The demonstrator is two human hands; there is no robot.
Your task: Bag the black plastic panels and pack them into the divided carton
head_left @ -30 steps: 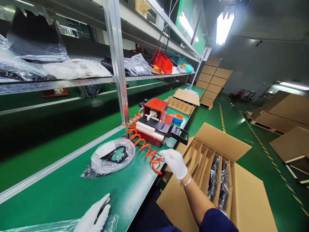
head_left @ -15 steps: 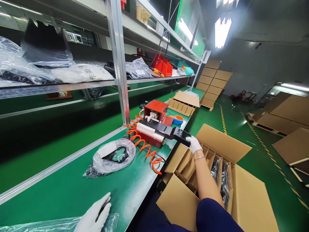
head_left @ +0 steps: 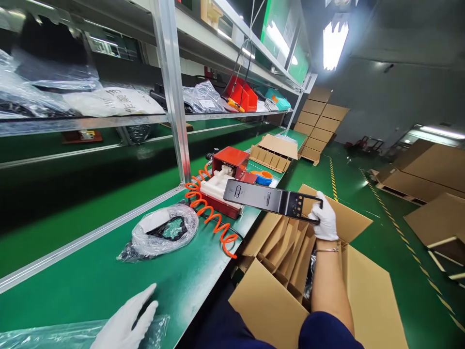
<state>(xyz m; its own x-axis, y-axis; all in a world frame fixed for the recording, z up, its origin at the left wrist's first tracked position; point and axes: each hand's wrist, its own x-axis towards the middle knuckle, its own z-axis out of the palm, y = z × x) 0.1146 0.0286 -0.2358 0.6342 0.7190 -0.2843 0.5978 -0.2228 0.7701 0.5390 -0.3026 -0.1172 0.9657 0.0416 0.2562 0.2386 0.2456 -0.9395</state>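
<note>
In a white glove, my right hand [head_left: 324,219] grips the looped end of a long flat black part [head_left: 259,198] with slots and small holes. The part hangs level over the bench edge, its far end in front of a red machine [head_left: 230,165] with a white block fixture [head_left: 214,186]. At the lower left, my gloved left hand [head_left: 127,317] has its thumb and fingers apart and holds nothing. It rests on or just over a clear plastic bag [head_left: 54,334] on the green bench.
A plastic-wrapped bundle [head_left: 160,232] and a coiled orange air hose [head_left: 214,220] lie on the bench. Below my right arm stands an open cardboard box [head_left: 269,295] with dividers. Behind the machine are a tape roll [head_left: 264,178] and a divided carton [head_left: 272,155]. A metal post [head_left: 172,92] rises from the bench.
My right hand has drawn the black part off the machine's white fixture, back to the right, and turned its flat face toward me. My left hand stays open in about the same place.
</note>
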